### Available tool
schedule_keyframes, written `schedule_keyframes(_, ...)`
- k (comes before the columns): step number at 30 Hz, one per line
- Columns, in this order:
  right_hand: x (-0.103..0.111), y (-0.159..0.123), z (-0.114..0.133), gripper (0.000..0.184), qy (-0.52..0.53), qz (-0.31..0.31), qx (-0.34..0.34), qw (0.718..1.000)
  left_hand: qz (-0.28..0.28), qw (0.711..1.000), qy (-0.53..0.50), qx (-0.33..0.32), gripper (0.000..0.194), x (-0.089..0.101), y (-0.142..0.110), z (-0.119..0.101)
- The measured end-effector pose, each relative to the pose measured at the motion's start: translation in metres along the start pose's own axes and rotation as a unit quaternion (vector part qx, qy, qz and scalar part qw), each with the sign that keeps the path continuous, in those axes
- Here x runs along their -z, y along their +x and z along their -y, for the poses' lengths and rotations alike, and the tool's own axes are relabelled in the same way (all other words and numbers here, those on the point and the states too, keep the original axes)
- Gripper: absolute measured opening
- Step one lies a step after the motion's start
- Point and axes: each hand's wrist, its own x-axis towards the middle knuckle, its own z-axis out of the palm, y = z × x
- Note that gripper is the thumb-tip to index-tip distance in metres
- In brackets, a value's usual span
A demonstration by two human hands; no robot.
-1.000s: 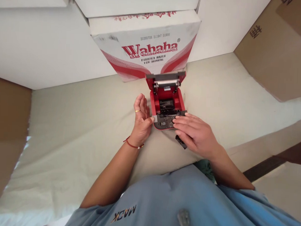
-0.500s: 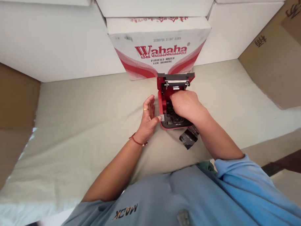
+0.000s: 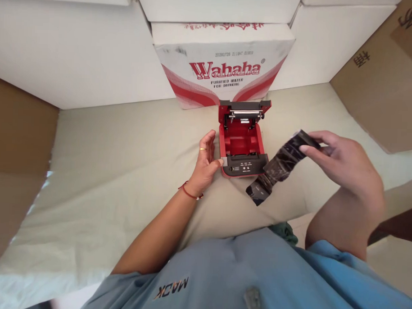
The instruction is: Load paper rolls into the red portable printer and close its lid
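A small red and black thermal printer (image 3: 242, 167) rests on the cloth with its lid (image 3: 245, 110) raised, and its red inner bay shows nothing inside. My left hand (image 3: 205, 165) is at its left side, the thumb touching the grey piece at the front left corner and the other fingers stretched out beside the wall. To the right of the printer, my right hand (image 3: 337, 154) pinches the upper end of a creased, glossy black strip (image 3: 283, 164) between thumb and fingers. The strip's lower end lies on the cloth near the printer's front right corner.
Behind the printer stands a white and red Wahaha water carton (image 3: 225, 69), with white boxes (image 3: 77, 51) around it. Brown cardboard boxes (image 3: 384, 84) border the space at both sides. Pale green cloth (image 3: 124, 169) covers the surface.
My right hand has come out of the printer's bay and moved right, and it now holds up the black strip's end. My left hand stays at the printer.
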Motion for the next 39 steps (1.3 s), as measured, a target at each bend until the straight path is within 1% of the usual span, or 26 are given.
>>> schedule_keyframes(2, -0.003, -0.003, -0.041, 0.048, -0.028, 0.011, -0.072, 0.997, -0.014, 1.0, -0.002, 0.0, 0.094, -0.001, 0.0, -0.001)
schedule_keyframes(4, -0.017, -0.006, -0.071, 0.047, -0.052, 0.045, -0.121, 0.99, -0.02, 1.0, -0.003, -0.004, 0.094, -0.002, 0.001, -0.002)
schedule_keyframes(6, -0.037, -0.011, -0.086, 0.042, -0.074, 0.061, -0.137, 0.986, -0.015, 1.0, -0.002, -0.006, 0.093, -0.002, 0.002, -0.004)
schedule_keyframes(7, -0.047, -0.014, -0.087, 0.041, -0.077, 0.051, -0.132, 0.987, -0.011, 1.0, -0.001, -0.007, 0.092, -0.001, 0.002, -0.005)
schedule_keyframes(9, -0.065, -0.024, -0.077, 0.041, -0.054, -0.013, -0.099, 0.994, -0.003, 1.0, 0.0, -0.007, 0.09, -0.001, 0.001, -0.007)
schedule_keyframes(10, -0.073, -0.03, -0.067, 0.04, -0.029, -0.048, -0.072, 0.996, 0.0, 1.0, 0.0, -0.008, 0.089, 0.0, 0.001, -0.007)
schedule_keyframes(11, -0.081, -0.035, -0.055, 0.038, 0.002, -0.07, -0.04, 0.997, 0.002, 1.0, -0.001, -0.009, 0.088, 0.0, 0.001, -0.008)
schedule_keyframes(12, -0.088, -0.04, -0.043, 0.036, 0.033, -0.074, -0.004, 0.997, 0.003, 1.0, -0.002, -0.009, 0.087, 0.0, 0.001, -0.009)
schedule_keyframes(13, -0.094, -0.044, -0.031, 0.034, 0.058, -0.061, 0.031, 0.996, 0.003, 1.0, -0.004, -0.01, 0.086, 0.0, 0.001, -0.01)
schedule_keyframes(15, -0.107, -0.048, -0.012, 0.029, 0.075, -0.017, 0.075, 0.994, 0.003, 1.0, -0.008, -0.012, 0.082, -0.001, 0.001, -0.011)
schedule_keyframes(16, -0.112, -0.049, -0.005, 0.027, 0.065, -0.002, 0.08, 0.995, 0.003, 1.0, -0.01, -0.013, 0.081, -0.001, 0.001, -0.012)
schedule_keyframes(18, -0.121, -0.048, 0.003, 0.026, 0.027, 0.001, 0.071, 0.997, 0.007, 1.0, -0.011, -0.013, 0.079, -0.002, 0.001, -0.013)
schedule_keyframes(21, -0.128, -0.047, 0.005, 0.034, -0.019, -0.033, 0.042, 0.998, 0.007, 1.0, -0.011, -0.017, 0.077, -0.004, 0.0, -0.013)
schedule_keyframes(22, -0.128, -0.046, 0.005, 0.037, -0.035, -0.04, 0.028, 0.998, 0.004, 1.0, -0.013, -0.019, 0.077, -0.004, 0.0, -0.012)
schedule_keyframes(23, -0.128, -0.045, 0.004, 0.038, -0.053, -0.034, 0.013, 0.998, 0.0, 1.0, -0.015, -0.021, 0.078, -0.005, 0.0, -0.011)
schedule_keyframes(25, -0.124, -0.043, 0.003, 0.035, -0.094, 0.011, -0.015, 0.995, -0.004, 0.999, -0.023, -0.023, 0.078, -0.007, 0.0, -0.01)
schedule_keyframes(27, -0.114, -0.042, 0.001, 0.03, -0.118, 0.076, -0.017, 0.99, 0.0, 0.999, -0.031, -0.021, 0.079, -0.008, 0.001, -0.009)
schedule_keyframes(29, -0.097, -0.041, 0.001, 0.025, -0.085, 0.147, 0.03, 0.985, 0.007, 0.999, -0.036, -0.018, 0.079, -0.009, 0.0, -0.009)
schedule_keyframes(31, -0.073, -0.039, 0.006, 0.024, 0.003, 0.218, 0.111, 0.97, 0.014, 0.999, -0.037, -0.015, 0.08, -0.009, 0.0, -0.01)
schedule_keyframes(32, -0.059, -0.037, 0.011, 0.026, 0.05, 0.242, 0.15, 0.957, 0.016, 0.999, -0.037, -0.014, 0.08, -0.009, 0.0, -0.011)
schedule_keyframes(33, -0.046, -0.034, 0.018, 0.029, 0.088, 0.25, 0.179, 0.947, 0.018, 0.999, -0.037, -0.013, 0.08, -0.008, 0.0, -0.011)
schedule_keyframes(34, -0.035, -0.029, 0.026, 0.031, 0.11, 0.243, 0.197, 0.943, 0.02, 0.999, -0.037, -0.013, 0.081, -0.008, 0.0, -0.011)
schedule_keyframes(36, -0.023, -0.014, 0.044, 0.032, 0.109, 0.194, 0.209, 0.952, 0.019, 0.999, -0.038, -0.014, 0.08, -0.008, 0.0, -0.01)
schedule_keyframes(37, -0.024, -0.005, 0.054, 0.031, 0.093, 0.16, 0.21, 0.96, 0.019, 0.999, -0.038, -0.015, 0.08, -0.008, 0.0, -0.01)
schedule_keyframes(39, -0.035, 0.015, 0.071, 0.029, 0.046, 0.095, 0.21, 0.972, 0.017, 0.999, -0.039, -0.019, 0.077, -0.008, 0.0, -0.009)
